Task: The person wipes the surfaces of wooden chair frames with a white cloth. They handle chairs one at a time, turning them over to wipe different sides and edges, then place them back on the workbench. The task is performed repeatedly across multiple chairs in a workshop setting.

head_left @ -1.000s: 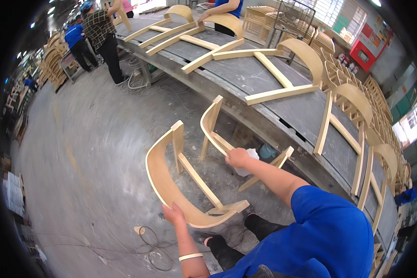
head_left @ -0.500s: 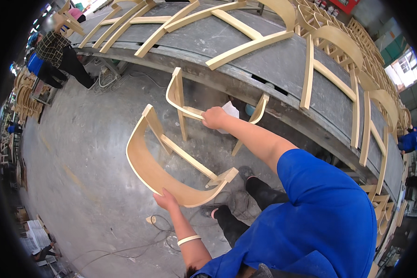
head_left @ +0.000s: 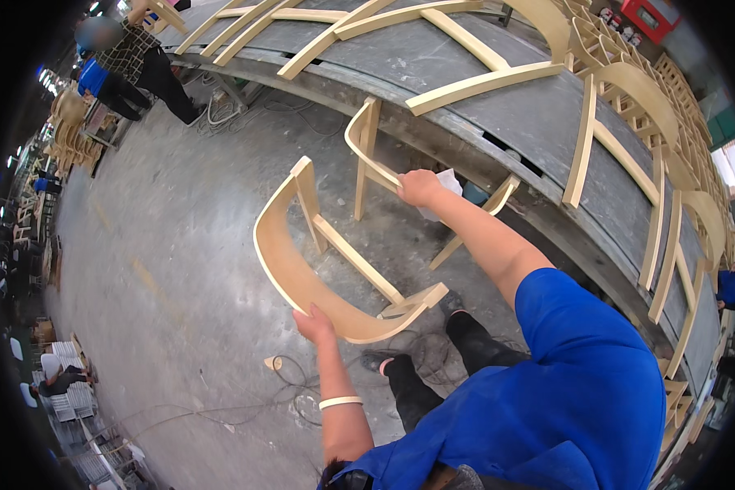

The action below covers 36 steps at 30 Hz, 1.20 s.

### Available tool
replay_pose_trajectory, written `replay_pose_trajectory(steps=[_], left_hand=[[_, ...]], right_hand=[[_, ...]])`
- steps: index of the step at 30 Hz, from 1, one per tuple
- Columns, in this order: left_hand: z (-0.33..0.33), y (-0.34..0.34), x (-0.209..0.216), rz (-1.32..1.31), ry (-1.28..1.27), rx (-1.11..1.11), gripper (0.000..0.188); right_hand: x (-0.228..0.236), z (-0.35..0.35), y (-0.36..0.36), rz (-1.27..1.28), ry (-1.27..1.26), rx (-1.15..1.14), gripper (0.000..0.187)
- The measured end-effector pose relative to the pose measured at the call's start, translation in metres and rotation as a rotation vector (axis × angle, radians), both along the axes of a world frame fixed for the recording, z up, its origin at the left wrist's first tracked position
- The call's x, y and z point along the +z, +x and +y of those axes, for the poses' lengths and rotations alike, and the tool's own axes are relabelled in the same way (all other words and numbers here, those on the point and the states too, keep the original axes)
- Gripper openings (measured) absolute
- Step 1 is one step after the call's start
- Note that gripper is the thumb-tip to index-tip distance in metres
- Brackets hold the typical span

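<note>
Left frame (head_left: pixel 288 260): pale wood, wide bent band plus legs and crossbar; tilted, over the floor ahead of the person.
Right frame (head_left: pixel 367 151): same kind, just beyond it, next to the table (head_left: pixel 384 67); can't tell if its legs touch down.
Floor (head_left: pixel 171 245): grey, scuffed; thin cable (head_left: pixel 429 355) strewn across it, small wood offcut (head_left: pixel 273 363).
Table top: grey, long, runs diagonally; row of similar frames (head_left: pixel 487 86) lying on it.
Room: co-worker in plaid (head_left: pixel 135 51) upper left, frame stack (head_left: pixel 665 106) and red cabinet (head_left: pixel 652 18) upper right.
Left hand (head_left: pixel 314 324): low, fingers wrapped on left band's lower edge.
Right hand (head_left: pixel 419 189): arm reaching forward, fist gripping right band.
</note>
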<state>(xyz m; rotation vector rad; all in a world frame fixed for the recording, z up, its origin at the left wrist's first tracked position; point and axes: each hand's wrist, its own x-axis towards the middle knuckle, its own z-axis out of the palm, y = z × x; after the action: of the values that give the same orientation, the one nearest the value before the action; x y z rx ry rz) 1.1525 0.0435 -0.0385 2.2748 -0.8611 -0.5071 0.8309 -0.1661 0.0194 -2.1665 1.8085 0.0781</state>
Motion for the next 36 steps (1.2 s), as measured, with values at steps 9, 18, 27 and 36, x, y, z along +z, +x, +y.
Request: replay_pose_trajectory(steps=[9,18,27,36], left_hand=[[-0.014,0.027,-0.006,0.608,0.023,-0.014,0.033],[-0.082,0.077,0.007,1.046,0.280,-0.240,0.042],[-0.086,0.037,-0.002,1.138,0.171,-0.237,0.049],[-0.085,-0.039,-0.006,1.255,0.105,-0.204,0.045]], right_hand=[[0.055,0.099,-0.019,-0.237,-0.311,-0.034,0.036],[-0.052,0.289,0.066,-0.857,0.870,-0.917,0.096],[-0.100,0.274,0.093,-1.593,0.834,-1.471,0.033],[-0.092,0.250,-0.001,-1.523,0.743,-1.335,0.028]])
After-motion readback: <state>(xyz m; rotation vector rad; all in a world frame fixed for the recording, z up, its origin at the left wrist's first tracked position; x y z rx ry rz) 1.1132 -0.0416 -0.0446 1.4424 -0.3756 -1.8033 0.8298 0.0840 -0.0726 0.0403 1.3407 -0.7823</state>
